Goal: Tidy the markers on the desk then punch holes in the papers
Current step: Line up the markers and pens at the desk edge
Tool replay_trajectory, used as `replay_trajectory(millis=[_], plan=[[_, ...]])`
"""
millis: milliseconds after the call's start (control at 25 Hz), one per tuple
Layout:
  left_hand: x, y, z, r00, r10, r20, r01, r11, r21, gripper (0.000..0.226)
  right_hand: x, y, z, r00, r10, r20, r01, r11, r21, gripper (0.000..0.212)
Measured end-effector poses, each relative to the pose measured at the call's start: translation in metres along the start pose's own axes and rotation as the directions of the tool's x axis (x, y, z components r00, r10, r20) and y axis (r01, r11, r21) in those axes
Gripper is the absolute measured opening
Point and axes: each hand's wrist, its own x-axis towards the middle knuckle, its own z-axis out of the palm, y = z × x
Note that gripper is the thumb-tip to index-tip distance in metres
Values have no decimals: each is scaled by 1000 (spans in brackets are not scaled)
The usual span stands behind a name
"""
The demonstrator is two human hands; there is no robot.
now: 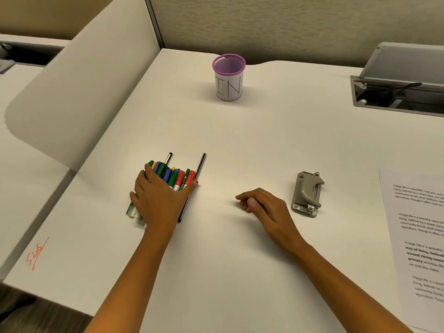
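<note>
A bunch of coloured markers (173,175), green, blue, red and yellow, lies side by side on the white desk (240,140) left of centre. My left hand (158,200) covers their lower halves, fingers curled round the left side and thumb against the right side by a thin black pen (200,165). My right hand (262,205) rests on the desk to the right, fingers loosely curled, holding nothing. A grey hole punch (307,194) lies just right of it. Printed papers (418,236) lie at the right edge.
A purple mesh cup (229,78) with a paper sleeve marked "IN" stands at the back centre. A curved divider panel (79,92) borders the desk on the left. An open cable tray (396,97) sits at the back right. A red scribble (36,254) marks the front left corner.
</note>
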Motion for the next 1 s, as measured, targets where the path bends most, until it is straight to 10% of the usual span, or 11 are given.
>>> replay_trajectory(millis=[480,1000], plan=[[-6,1,-6,998,-6,63,5,1000,16,126,-2,4,11,998,-65,-17,49,881,-471,43],[-7,0,-6,995,11,94,-15,999,45,124,-1,8,16,999,-39,7,35,797,-603,44]])
